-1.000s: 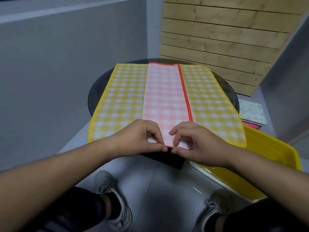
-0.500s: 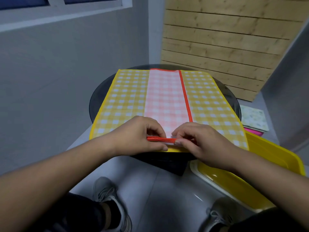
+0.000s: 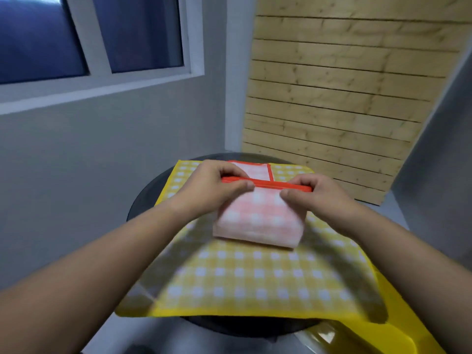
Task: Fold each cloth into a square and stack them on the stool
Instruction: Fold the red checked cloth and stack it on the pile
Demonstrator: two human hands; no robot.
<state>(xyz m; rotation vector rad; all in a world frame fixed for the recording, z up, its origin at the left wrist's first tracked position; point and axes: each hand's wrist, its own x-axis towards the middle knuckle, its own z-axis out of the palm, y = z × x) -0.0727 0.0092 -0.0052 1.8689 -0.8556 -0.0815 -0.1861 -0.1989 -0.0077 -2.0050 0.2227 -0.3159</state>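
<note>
Both grips pinch the orange-trimmed near edge of the pink-and-white checked cloth (image 3: 258, 218), thumb over and fingers under: the left hand (image 3: 212, 190) at its left end, the right hand (image 3: 316, 194) at its right end. That edge is lifted and carried toward the far end of the strip, apparently to fold the strip in half into a square.

Beneath it lies the large yellow-and-white checked cloth (image 3: 245, 279), spread flat over the round dark stool top (image 3: 143, 208), likely serving as the folding surface while it waits its turn. A yellow plastic tub (image 3: 408, 325) sits just beside the stool at lower right, its contents out of view.

Both forearms reach forward, roughly parallel, wrists level and knuckles up, hands apart at the strip's width so the edge stays taut and straight. The picture is blurred around the cloths.
</note>
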